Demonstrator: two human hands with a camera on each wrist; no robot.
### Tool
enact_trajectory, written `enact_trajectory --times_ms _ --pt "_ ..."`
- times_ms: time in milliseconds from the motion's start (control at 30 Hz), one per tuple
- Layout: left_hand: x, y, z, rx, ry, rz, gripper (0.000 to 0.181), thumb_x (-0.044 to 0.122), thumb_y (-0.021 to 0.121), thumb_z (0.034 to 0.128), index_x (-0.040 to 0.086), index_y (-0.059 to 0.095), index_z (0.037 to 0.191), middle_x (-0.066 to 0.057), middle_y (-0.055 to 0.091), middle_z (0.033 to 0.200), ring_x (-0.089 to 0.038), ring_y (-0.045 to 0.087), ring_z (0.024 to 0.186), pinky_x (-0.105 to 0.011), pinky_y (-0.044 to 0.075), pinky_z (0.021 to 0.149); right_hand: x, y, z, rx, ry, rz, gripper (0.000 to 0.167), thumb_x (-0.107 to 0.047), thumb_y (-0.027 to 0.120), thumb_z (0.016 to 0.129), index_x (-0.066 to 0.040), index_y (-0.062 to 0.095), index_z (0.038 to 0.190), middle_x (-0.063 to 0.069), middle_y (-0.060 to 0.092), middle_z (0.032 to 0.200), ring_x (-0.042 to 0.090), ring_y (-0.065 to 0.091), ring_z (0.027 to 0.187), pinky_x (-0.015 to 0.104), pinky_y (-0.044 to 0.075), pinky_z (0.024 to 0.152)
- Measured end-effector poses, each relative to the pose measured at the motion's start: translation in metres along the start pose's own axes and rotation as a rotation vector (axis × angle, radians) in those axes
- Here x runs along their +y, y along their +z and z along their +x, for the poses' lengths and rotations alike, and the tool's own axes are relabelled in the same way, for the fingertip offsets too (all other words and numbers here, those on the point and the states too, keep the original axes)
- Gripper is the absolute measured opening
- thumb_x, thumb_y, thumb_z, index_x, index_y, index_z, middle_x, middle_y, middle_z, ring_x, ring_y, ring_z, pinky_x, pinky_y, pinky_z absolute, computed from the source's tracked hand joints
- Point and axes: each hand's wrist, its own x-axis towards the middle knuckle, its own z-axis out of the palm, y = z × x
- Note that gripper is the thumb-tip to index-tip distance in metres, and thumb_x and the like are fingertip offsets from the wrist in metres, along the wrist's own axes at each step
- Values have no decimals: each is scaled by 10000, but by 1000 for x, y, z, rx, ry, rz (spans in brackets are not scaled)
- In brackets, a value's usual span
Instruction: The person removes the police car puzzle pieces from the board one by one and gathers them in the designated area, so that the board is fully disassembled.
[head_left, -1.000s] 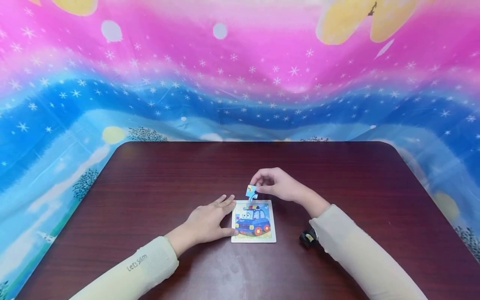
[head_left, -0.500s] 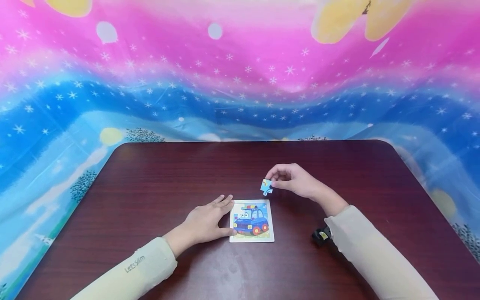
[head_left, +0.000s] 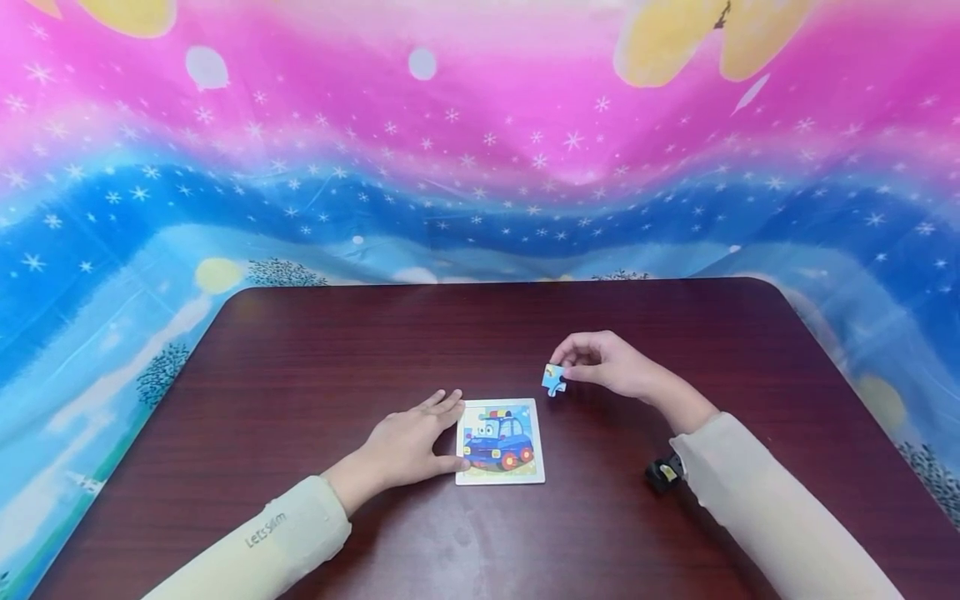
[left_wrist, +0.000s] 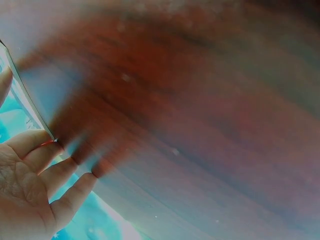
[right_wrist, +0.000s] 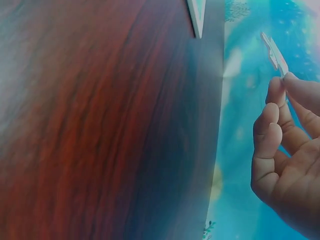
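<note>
A square jigsaw puzzle (head_left: 501,442) with a blue cartoon car in a pale frame lies flat on the table. My left hand (head_left: 408,442) rests at its left edge, thumb and fingertips touching the frame and fingers spread. Beyond the puzzle's upper right corner, my right hand (head_left: 609,364) pinches a light-blue puzzle piece (head_left: 553,380) between thumb and forefinger, above the table. In the right wrist view the puzzle piece (right_wrist: 276,56) is seen nearly edge-on at the fingertips. The left wrist view shows the frame's edge (left_wrist: 30,97) beside the fingers.
The dark reddish-brown table (head_left: 360,350) has rounded far corners. Behind it hangs a pink and blue patterned cloth (head_left: 480,167). A small black device (head_left: 663,475) sits at the right sleeve's cuff.
My right hand has moved to the right with the puzzle piece, away from the puzzle's top edge. My left hand stays at the frame, and the head view has shifted slightly.
</note>
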Motion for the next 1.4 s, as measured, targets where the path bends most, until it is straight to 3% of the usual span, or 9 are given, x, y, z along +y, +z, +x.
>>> enact_trajectory --times_ms 533,800,1400 --pt "0 -1 1 1 4 -10 833 554 716 840 111 454 1495 -17 368 1603 -231 327 1500 -506 510 986 17 -4 -7 -105 53 -4 156 13 628 931 -33 696 1064 90 645 893 196 570 776 315 515 696" --pt "0 -1 0 -1 3 -12 828 552 716 842 113 455 1495 -13 368 1603 -233 327 1500 -515 512 979 21 -2 -8 -168 25 -46 145 11 635 921 -23 694 1049 94 636 891 152 537 743 261 481 674" --pt "0 -1 1 -2 1 -2 828 575 701 845 134 452 1500 8 357 1608 -211 322 1502 -537 525 934 28 3 -5 -193 21 -85 145 27 627 920 -10 687 1047 93 639 904 182 562 778 258 497 687"
